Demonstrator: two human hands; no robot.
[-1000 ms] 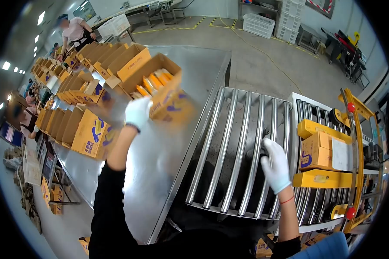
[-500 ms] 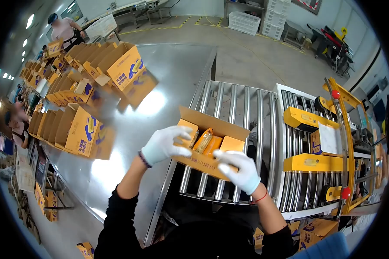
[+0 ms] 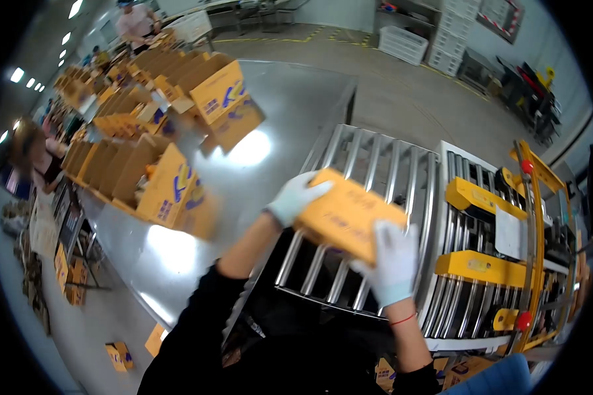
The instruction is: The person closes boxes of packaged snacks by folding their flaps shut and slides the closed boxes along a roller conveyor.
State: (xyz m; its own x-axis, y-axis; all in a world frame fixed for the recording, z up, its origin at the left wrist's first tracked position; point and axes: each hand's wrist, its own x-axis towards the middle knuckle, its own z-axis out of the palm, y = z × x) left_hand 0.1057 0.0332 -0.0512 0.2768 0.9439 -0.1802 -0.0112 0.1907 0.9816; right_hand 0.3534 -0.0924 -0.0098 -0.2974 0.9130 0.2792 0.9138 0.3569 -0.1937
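A yellow-orange cardboard box (image 3: 351,214) with printed lettering is held above the roller conveyor (image 3: 329,263), its top flaps folded down and its contents out of sight. My gloved left hand (image 3: 299,199) grips its left end, the thumb lying over the top edge. At the right end, my gloved right hand (image 3: 393,258) is wrapped round the near corner. The box looks slightly tilted and blurred by motion.
A steel table (image 3: 296,99) to the left bears rows of open boxes (image 3: 168,187). Right of the rollers stands a machine with yellow guides (image 3: 484,266) and a box in it. A co-worker (image 3: 137,26) stands far back left, and another person is at the left edge.
The box was open, showing orange packets inside; now its flaps are down. My hands have shifted from its opening to its two ends and hold it raised. The camera view has turned.
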